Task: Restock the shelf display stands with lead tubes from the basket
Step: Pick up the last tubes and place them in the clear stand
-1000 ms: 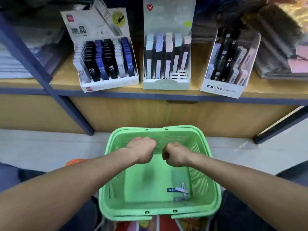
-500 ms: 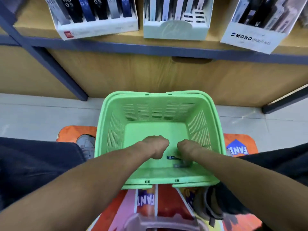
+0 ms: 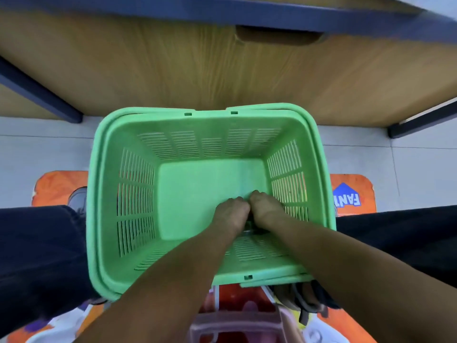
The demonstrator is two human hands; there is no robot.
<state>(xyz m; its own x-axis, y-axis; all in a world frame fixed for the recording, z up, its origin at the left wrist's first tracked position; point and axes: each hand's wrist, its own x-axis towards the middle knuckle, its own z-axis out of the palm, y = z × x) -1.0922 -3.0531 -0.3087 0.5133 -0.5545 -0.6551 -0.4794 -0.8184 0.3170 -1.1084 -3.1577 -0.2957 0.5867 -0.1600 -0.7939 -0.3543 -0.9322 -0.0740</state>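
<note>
The green plastic basket (image 3: 99,194) stands on the floor between my knees. Both hands reach down to its bottom, near the right corner. My left hand (image 3: 231,214) and my right hand (image 3: 265,211) lie side by side, knuckles up, fingers curled downward and hidden. Between the wrists shows a dark sliver of the lead tubes (image 3: 248,230); the rest is covered by the hands. Whether either hand grips a tube cannot be seen. The display stands are out of view.
The blue shelf edge (image 3: 222,11) and a wooden panel (image 3: 173,70) rise just behind the basket. An orange mat (image 3: 57,186) lies under it. My dark-trousered legs (image 3: 37,256) flank it, and a pink stool (image 3: 237,325) is below.
My head has tilted down, so the display stands left the view. Both hands went from the basket's far rim down to the tubes at its bottom and now cover them.
</note>
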